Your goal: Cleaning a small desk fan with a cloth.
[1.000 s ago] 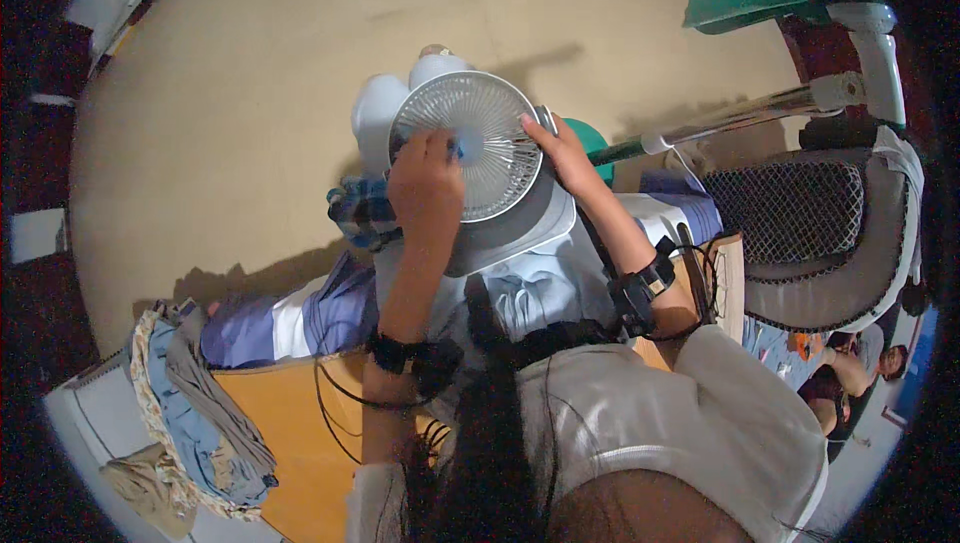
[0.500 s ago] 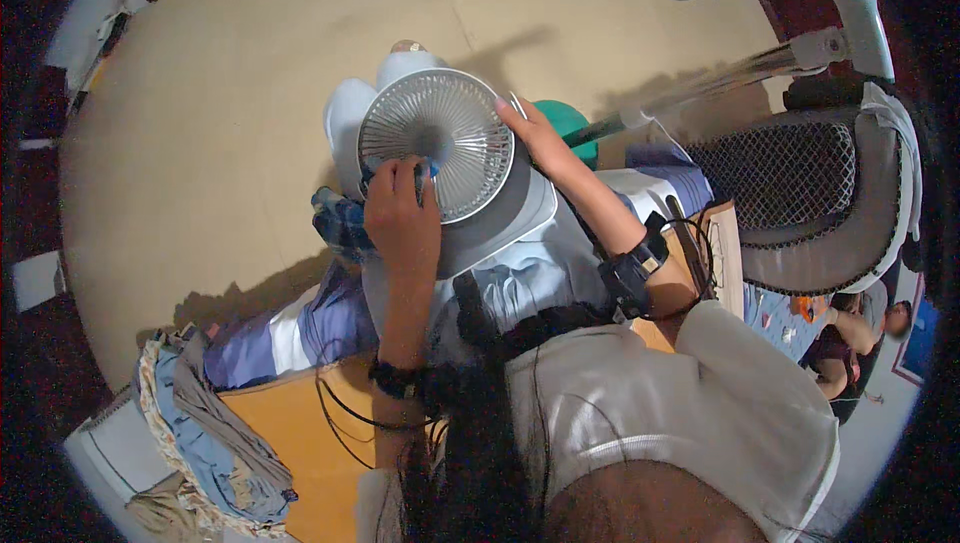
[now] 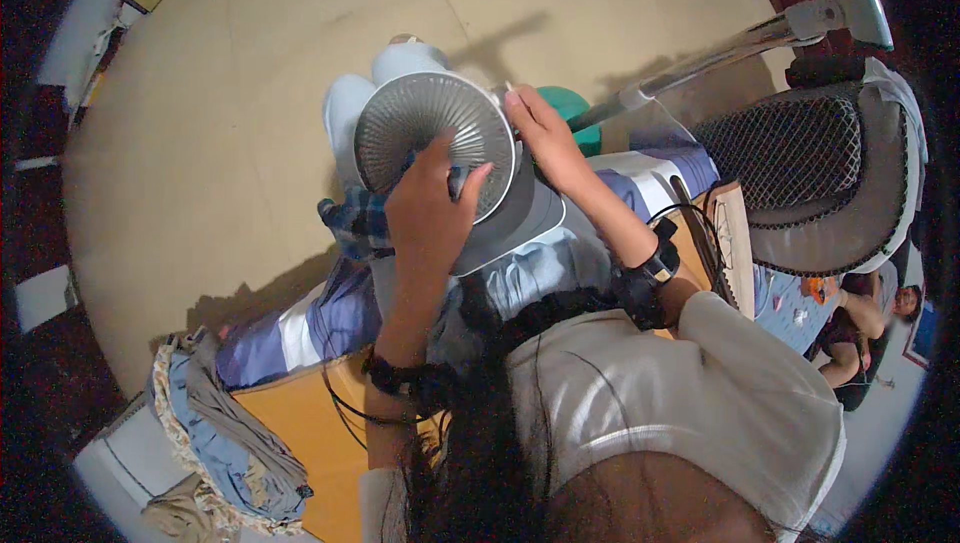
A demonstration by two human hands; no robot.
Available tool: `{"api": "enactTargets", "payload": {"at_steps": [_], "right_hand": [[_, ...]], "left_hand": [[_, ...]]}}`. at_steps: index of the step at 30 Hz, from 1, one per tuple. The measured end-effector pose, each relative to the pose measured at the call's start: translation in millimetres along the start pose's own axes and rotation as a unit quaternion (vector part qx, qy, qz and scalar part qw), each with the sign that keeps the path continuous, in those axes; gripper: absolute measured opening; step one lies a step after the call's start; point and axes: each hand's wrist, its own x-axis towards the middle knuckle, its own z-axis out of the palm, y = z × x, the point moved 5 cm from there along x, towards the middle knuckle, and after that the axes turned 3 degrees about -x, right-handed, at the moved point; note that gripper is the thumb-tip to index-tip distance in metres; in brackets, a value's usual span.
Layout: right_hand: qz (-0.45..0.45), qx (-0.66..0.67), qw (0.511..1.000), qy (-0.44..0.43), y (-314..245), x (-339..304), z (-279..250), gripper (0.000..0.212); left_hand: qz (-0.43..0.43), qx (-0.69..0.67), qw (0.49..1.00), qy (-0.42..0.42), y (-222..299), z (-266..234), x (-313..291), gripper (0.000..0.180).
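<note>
A round fan head with a silvery wire grille rests in my lap, its face turned up. Below it, its grey base lies against my legs. My left hand presses a blue checked cloth to the lower part of the grille. Much of the cloth hangs out left of the hand, and some shows between thumb and fingers. At the upper right rim, my right hand is closed round the fan's edge, steadying it. The fingers behind the rim are hidden.
Beyond the fan lies the beige floor. A green round thing and a metal pole are right of my right hand. Farther right stands a mesh-covered chair. Folded clothes lie at lower left; a person is at far right.
My left hand has moved slightly right and up over the grille with the cloth, its thumb now more spread. The fan head has tilted a little. My right hand stays on the rim.
</note>
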Motion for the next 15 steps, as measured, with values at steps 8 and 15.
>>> {"api": "enactTargets", "payload": {"at_steps": [8, 15], "right_hand": [[-0.07, -0.061, 0.995, 0.043, -54, -28, -1, 0.031], [-0.09, -0.1, 0.99, 0.039, -66, -35, -3, 0.031]], "left_hand": [[-0.018, 0.069, 0.997, 0.01, 15, -14, 12, 0.026], [0.117, 0.154, 0.981, -0.021, 21, -25, 14, 0.021]]}}
